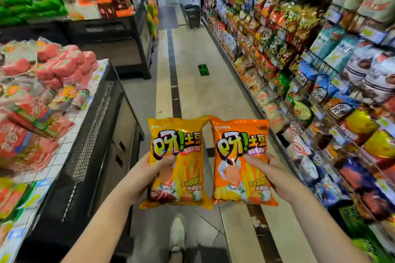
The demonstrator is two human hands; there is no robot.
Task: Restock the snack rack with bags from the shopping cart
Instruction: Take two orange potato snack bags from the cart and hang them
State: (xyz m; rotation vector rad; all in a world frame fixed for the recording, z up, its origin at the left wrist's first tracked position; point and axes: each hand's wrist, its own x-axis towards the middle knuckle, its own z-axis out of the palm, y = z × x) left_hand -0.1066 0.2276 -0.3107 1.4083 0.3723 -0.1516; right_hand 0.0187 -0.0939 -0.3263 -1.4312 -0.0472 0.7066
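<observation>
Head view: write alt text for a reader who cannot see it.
A person holds two snack bags side by side over a shop aisle: a yellow bag in the left hand, an orange bag in the right hand. A packed snack rack lines the right side; a dark basket stands far down the aisle.

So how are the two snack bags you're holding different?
The yellow bag is golden; the orange bag is a deeper orange. The left hand holds the yellow bag, the right hand the orange bag. The small band under the logo looks red on the yellow bag, purple on the orange bag. Both carry the same big logo and look the same size.
</observation>
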